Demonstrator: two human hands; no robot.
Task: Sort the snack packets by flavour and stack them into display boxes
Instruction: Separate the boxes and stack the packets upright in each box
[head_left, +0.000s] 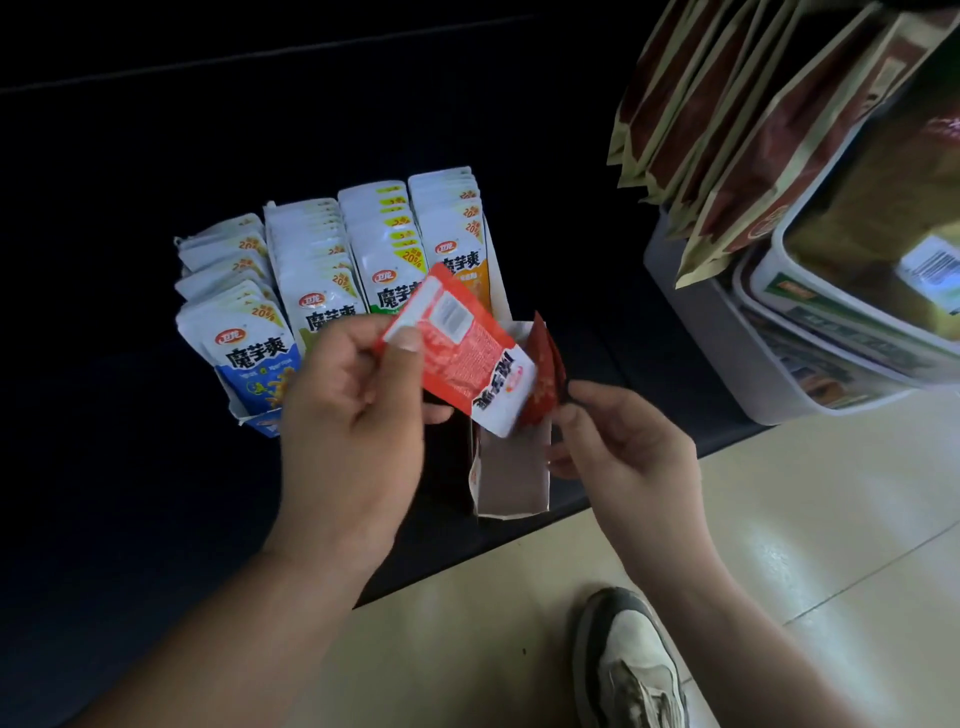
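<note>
Most of the shot is a dark counter (130, 415), so black you can't make out any detail on it. Cream tiled floor (805, 519) fills the lower right. Upper right there's a fan of big brown-and-cream bags (753, 130), cut off by the frame, leaning out of white bins (727, 353); their print is too blurry to read, only a barcode sticker (930, 265) stands out.

Centre left, four rows of white packets (384, 244) stand in display boxes. They read 魔芋爽 with a red 卫龙 oval and a yellow "20%" corner. The front blue packet (249, 353) is clear, but the other rows' bottoms are hidden behind the hands.

The left hand (348, 415) has its grip closed on a red packet (457, 348), held back side out and upside down at frame centre. The right hand (623, 447) pinches the edge of a dark red packet (543, 374), which is blurry. Below them lies an open box (511, 467). A grey shoe (628, 665) is cut off at the bottom.
</note>
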